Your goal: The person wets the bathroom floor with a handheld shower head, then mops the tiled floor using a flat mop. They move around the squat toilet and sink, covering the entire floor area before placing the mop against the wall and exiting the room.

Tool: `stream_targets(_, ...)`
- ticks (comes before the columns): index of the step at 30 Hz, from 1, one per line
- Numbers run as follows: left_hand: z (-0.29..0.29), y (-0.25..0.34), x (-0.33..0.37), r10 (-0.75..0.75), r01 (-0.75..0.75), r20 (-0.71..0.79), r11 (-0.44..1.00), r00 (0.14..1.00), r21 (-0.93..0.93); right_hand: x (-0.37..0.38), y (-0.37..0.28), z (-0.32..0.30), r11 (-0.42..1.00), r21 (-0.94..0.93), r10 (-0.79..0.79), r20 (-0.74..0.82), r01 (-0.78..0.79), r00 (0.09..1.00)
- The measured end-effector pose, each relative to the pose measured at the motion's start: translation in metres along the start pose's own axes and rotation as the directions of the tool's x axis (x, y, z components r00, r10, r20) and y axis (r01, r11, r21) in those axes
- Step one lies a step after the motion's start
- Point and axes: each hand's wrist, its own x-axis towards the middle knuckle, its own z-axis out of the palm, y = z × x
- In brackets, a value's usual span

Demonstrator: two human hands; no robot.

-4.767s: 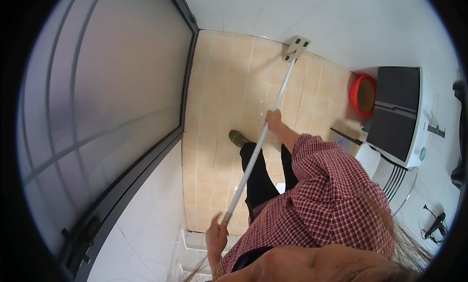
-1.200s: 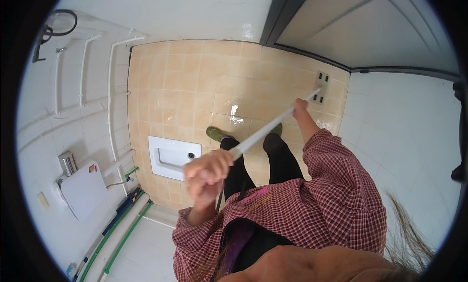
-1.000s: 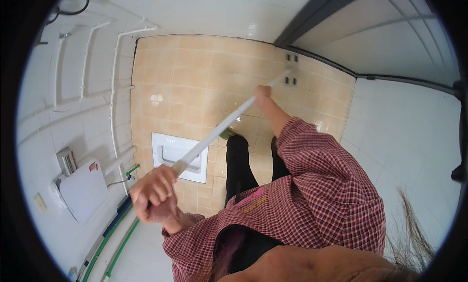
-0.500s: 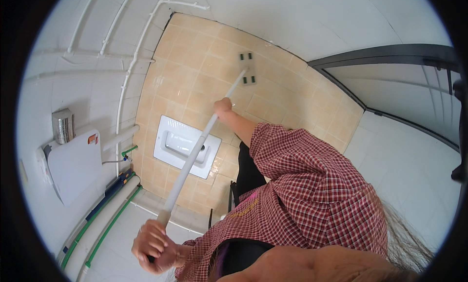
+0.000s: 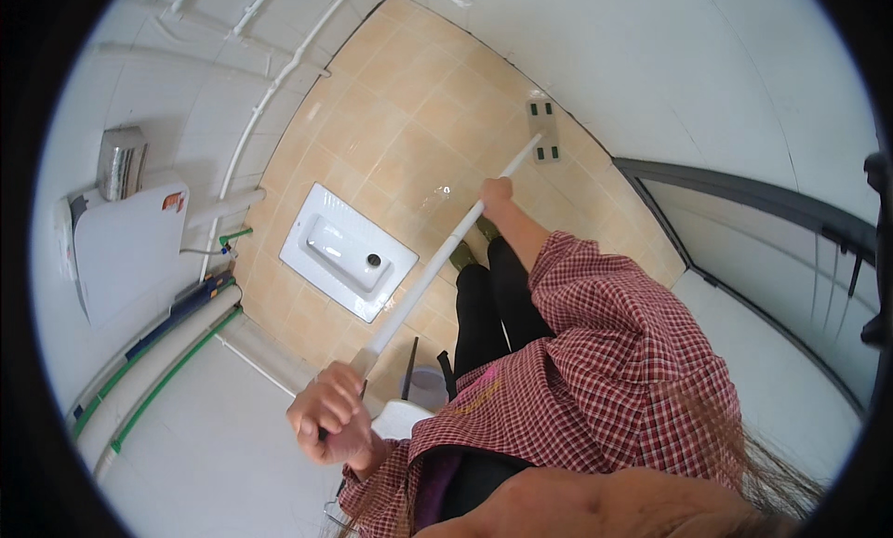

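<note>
Head: two hands (image 5: 330, 412) (image 5: 497, 193) grip one mop (image 5: 428, 272).

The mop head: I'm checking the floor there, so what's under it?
Beige floor tiles show around the mop head; its underside and whatever lies directly beneath are covered.

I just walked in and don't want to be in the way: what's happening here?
A person grips a flat mop, left hand near its top end, right hand farther down. The mop head is on the tan floor tiles by the wall; a squat toilet lies left of the mop.
</note>
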Motion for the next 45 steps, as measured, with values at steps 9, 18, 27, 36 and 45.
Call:
stream_targets(9,0.015,0.062,-0.056,0.194,-0.233,0.151,0.921,0.969,0.313,-0.073,0.025,0.083,0.995,-0.102,0.026,0.441,0.021,0.897)
stream_targets(18,-0.017,-0.044,-0.056,0.015,-0.030,-0.206,0.997,0.978,-0.067,0.030,-0.046,-0.009,0.933,-0.059,-0.357,-0.064,0.354,0.932)
stream_targets(27,-0.061,0.069,-0.095,0.289,-0.271,-0.129,0.952,0.949,0.145,-0.102,0.048,0.049,0.994,0.026,-0.111,0.265,0.108,0.958)
stream_targets(36,-0.022,-0.044,-0.113,0.063,-0.106,-0.411,0.991,0.910,-0.082,0.003,-0.068,0.019,0.826,-0.202,-0.498,0.177,0.526,0.849)
stream_targets(45,-0.043,0.026,-0.129,0.188,-0.200,-0.535,0.979,0.824,0.036,-0.055,0.041,0.075,0.902,-0.258,-0.252,0.340,0.348,0.906)
